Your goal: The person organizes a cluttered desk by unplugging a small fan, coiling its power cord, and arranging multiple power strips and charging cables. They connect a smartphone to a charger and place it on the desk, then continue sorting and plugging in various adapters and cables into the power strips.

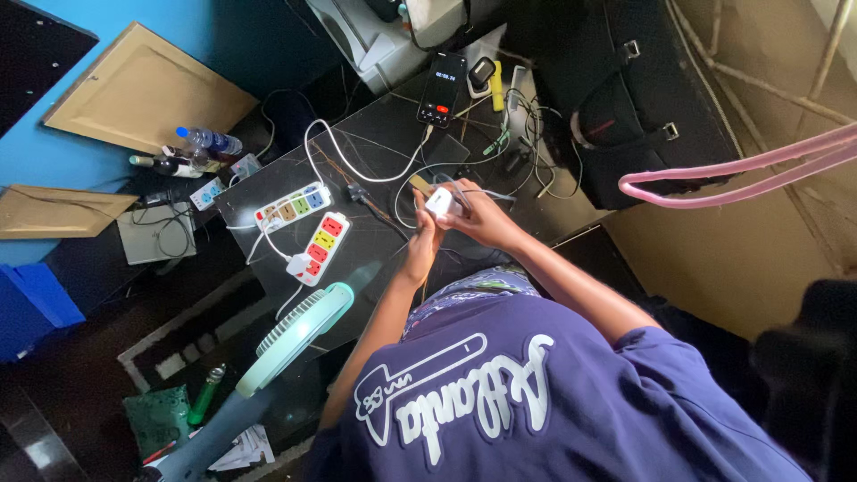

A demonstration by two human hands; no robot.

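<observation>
- Both hands meet above the dark glass-topped table (375, 147): the right hand (478, 217) is wrapped around a small white plastic plug-in adapter (438, 202), and the left hand (422, 239) pinches its lower edge.
- The adapter looks light, rigid and smooth; gripping its flat sides seems safest.
- Thin grey wires (473, 191) trail off it.
- Nearby lie two white power strips with coloured sockets (308, 230), a black smartphone (443, 87) and tangled cables (527, 134), crowding the space.

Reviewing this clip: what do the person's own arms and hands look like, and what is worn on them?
Both arms are bare from the elbow down. The left hand and right hand are ungloved, with no visible rings or watch. Short sleeves of a loose purple T-shirt with white lettering cover the upper arms.
</observation>
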